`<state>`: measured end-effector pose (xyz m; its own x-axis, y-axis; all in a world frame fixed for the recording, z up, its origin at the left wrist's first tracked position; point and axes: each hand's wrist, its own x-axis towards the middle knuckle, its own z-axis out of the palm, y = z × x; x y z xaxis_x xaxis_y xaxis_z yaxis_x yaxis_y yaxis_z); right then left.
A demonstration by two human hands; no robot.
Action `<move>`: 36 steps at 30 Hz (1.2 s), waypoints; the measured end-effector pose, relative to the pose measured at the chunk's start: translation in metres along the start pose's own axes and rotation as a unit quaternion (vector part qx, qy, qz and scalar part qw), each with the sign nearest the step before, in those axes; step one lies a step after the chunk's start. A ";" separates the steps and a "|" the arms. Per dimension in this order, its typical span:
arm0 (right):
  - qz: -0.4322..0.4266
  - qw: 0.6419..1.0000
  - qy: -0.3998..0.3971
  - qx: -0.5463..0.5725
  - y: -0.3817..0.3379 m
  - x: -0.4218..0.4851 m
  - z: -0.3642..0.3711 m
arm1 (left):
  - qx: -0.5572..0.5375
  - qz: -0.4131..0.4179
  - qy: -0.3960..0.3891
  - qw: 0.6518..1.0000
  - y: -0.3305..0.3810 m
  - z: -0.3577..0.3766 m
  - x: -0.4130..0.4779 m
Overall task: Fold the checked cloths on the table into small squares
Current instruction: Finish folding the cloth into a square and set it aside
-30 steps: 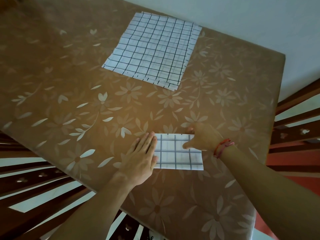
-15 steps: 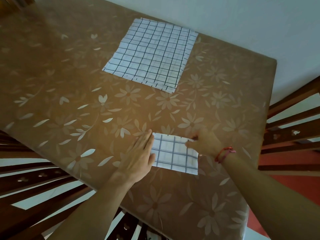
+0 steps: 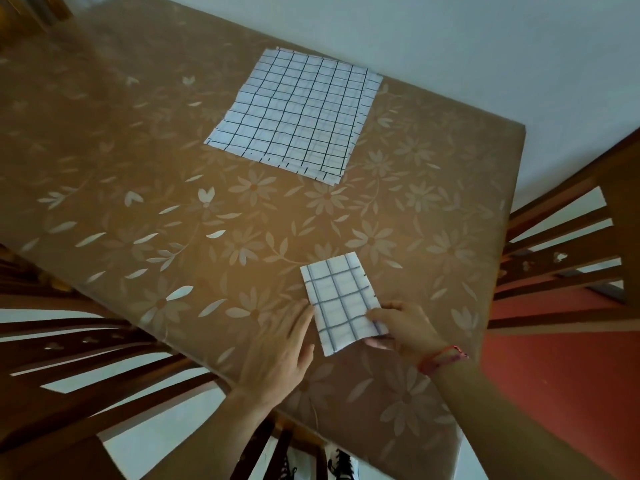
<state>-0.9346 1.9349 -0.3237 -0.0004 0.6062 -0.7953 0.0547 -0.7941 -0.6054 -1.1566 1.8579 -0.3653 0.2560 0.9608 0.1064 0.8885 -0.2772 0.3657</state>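
A small folded checked cloth (image 3: 341, 299) lies near the table's front edge, turned so its long side points away from me. My right hand (image 3: 403, 330) pinches its near right corner, thumb on top and fingers underneath. My left hand (image 3: 282, 355) lies flat on the table with straight fingers along the cloth's left edge. Farther back, a stack of unfolded checked cloths (image 3: 294, 114) lies spread flat near the wall.
The table (image 3: 173, 202) wears a brown cover with pale flowers. Wooden chair backs stand at the left (image 3: 86, 368) and at the right (image 3: 571, 247). A pale wall runs behind the table's far edge.
The folded cloth has turned from lying crosswise to pointing away from me. My right hand moved from its top right corner to its near right corner and took hold of it.
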 end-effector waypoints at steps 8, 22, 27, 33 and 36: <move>0.026 0.993 -0.093 0.065 0.025 -0.018 0.004 | 0.036 0.054 0.020 0.998 0.001 0.010 -0.008; -0.092 0.970 -0.133 -0.182 0.032 -0.021 -0.010 | -0.055 -0.033 0.063 0.996 0.000 0.014 -0.022; -0.230 0.870 -0.034 -0.435 0.034 -0.016 -0.005 | -0.073 -0.090 0.079 0.990 0.003 0.007 -0.018; -0.327 0.831 0.037 -0.449 0.035 -0.005 0.000 | -0.082 -0.134 0.052 0.986 0.000 0.005 -0.008; -0.348 0.828 0.045 -0.438 0.032 0.003 0.000 | -0.100 -0.153 0.060 0.981 0.001 0.004 -0.003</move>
<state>-0.9329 1.9109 -0.3455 -0.2631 0.9358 -0.2349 0.7757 0.0604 -0.6282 -1.1552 1.8547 -0.3690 -0.0691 0.9953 0.0679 0.8216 0.0182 0.5698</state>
